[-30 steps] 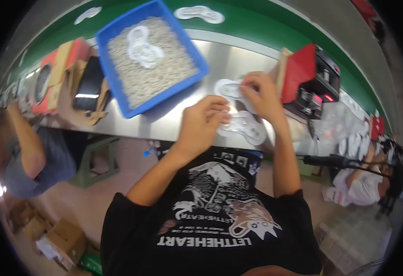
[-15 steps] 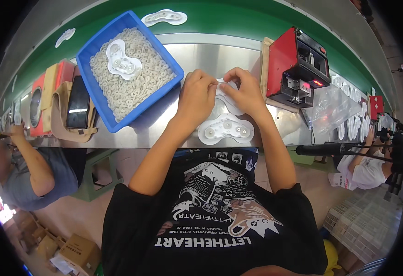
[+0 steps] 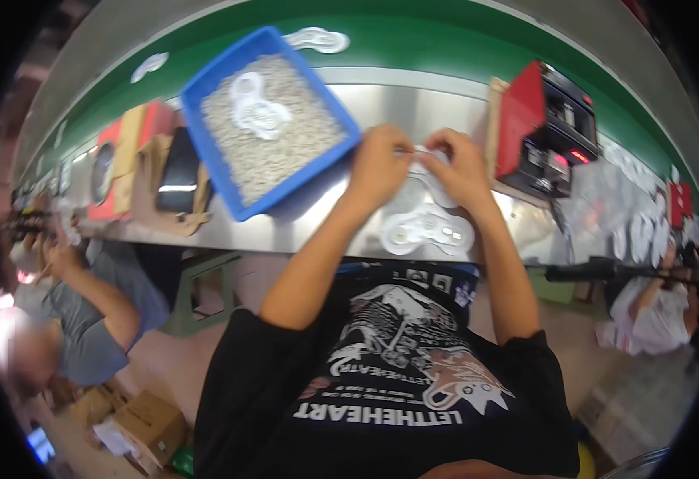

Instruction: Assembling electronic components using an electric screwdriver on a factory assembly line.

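Both my hands meet over the steel worktop at a white curved plastic part (image 3: 427, 189), whose far end lies under my fingers. My left hand (image 3: 380, 165) has its fingers pressed together at that end's left side. From the right, my right hand (image 3: 461, 166) pinches the same end between thumb and fingers. Any small piece between the fingertips is hidden by them and by blur. Nearer to me lies a second white curved part (image 3: 427, 230) with round inserts. Left of my hands stands a blue bin (image 3: 300, 191) full of small pale rings (image 3: 285, 164), with another white part (image 3: 258, 108) on top.
A red and black machine (image 3: 525, 120) with a lit display stands to the right, beside a clear plastic bag (image 3: 593, 199) and several white parts. A green belt (image 3: 413, 44) runs along the back. A dark phone-like device (image 3: 180, 176) sits left. Co-workers are at both sides.
The whole view has shifted, so the bench, bin and hands appear farther right, and the picture is more blurred. My hands stay together at the same white part.
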Demonstrator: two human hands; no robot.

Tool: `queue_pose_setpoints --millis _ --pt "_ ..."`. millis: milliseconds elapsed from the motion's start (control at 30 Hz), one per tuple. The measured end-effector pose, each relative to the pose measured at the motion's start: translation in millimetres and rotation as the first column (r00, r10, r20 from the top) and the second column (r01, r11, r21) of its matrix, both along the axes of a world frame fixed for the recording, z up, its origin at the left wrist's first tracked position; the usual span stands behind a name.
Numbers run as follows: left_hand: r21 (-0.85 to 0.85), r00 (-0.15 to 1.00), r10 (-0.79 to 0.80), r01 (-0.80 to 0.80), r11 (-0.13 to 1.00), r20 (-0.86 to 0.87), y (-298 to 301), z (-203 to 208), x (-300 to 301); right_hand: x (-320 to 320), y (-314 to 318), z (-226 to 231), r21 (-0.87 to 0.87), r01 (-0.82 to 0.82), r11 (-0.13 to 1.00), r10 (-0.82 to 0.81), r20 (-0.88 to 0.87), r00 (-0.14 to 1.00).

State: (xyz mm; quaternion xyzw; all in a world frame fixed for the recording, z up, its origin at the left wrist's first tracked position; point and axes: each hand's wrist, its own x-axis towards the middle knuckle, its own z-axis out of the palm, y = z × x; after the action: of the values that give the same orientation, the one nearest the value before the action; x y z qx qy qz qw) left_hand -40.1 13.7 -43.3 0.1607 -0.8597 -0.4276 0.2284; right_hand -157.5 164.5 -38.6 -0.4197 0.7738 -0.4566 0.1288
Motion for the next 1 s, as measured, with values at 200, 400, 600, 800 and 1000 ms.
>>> queue_pose_setpoints --millis 200,400,600,800,1000 --pt "-0.055 0.999 0.046 -0.047 0.997 -0.027 16.5 15.8 11.3 7.4 -0.8 6.8 -0.024 0.058 0.998 -0.057 0.051 0.997" --pt "-0.166 0.941 0.177 -0.231 0.959 -0.287 0.5 91.9 62.0 18.2 -36.6 58.4 -0.371 -0.070 0.926 -0.005 -0.199 0.980" --pt "-0.488 0.899 0.366 -0.214 0.846 0.239 -100.7 77.2 91.2 59.5 -120.0 72.8 -0.022 -0.386 0.922 0.351 -0.372 0.859" --pt "-0.323 0.873 0.350 -0.241 0.915 0.340 -94.7 80.7 82.9 81.1 -160.1 83.0 0.420 -0.362 0.832 0.506 -0.308 0.806" --pt "-0.394 0.890 0.356 -0.230 0.890 0.285 -93.1 76.7 82.8 95.2 -159.0 65.9 0.214 -0.237 0.947 0.300 -0.340 0.891"
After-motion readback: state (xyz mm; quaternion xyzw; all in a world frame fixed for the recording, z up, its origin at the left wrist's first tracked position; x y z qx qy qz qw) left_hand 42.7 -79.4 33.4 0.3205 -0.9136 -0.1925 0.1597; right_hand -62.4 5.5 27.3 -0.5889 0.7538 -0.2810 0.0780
